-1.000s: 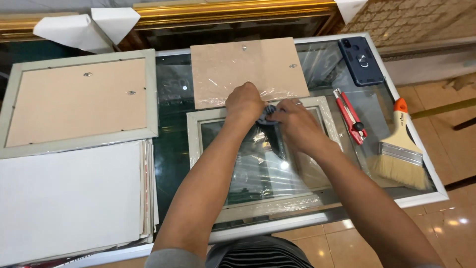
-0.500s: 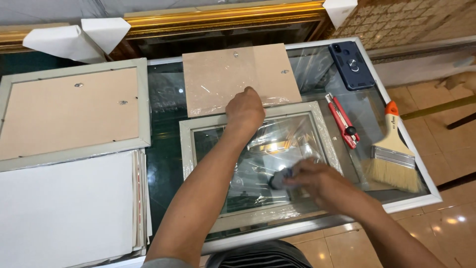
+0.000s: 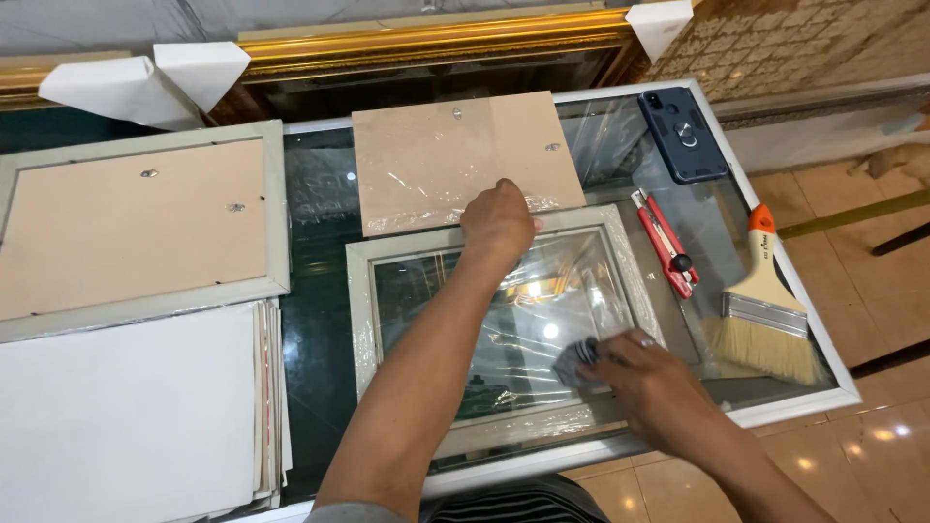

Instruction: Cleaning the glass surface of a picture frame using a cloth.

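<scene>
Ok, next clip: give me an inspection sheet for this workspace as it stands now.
Surface: glass-topped table with a white rim.
Job's things: pale picture frame lying flat, loose clear film over its glass; small grey cloth on the glass.
Clutter: brown backing board; second frame face down; stack of white sheets; red utility knife; paintbrush; dark blue phone.
Grippers: left hand pressing the frame's top edge; right hand gripping the cloth.
Cables: nothing seen.
Surroundings: gilt frame with white corner guards behind the table; tiled floor at the right.
</scene>
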